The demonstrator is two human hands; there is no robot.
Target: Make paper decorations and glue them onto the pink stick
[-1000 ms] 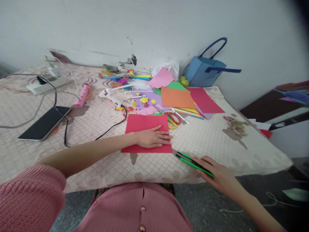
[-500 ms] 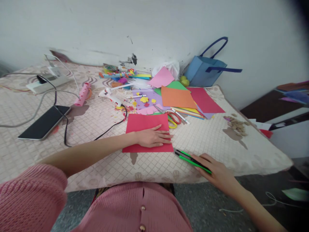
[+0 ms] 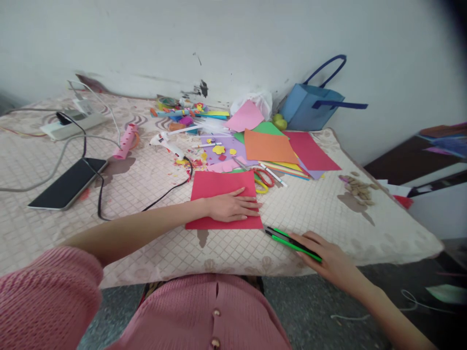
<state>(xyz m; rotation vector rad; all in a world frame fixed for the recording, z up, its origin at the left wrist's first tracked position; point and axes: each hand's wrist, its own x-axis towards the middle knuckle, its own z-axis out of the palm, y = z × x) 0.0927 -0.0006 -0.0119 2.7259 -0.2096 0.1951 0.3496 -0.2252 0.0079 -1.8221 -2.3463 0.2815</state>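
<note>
A red sheet of paper lies on the patterned tablecloth in front of me. My left hand rests flat on it, fingers spread toward its right edge. To the right, my right hand is closed around a green and black utility knife. The knife's tip points left, close to the sheet's lower right corner. Just beyond the sheet's upper right corner are scissors with red and yellow handles, their blades partly over paper scraps.
Behind the sheet lie a white glue gun, paper scraps and a stack of coloured paper. A black tablet with cables lies left. Peanuts sit at right, and a blue bag stands against the wall.
</note>
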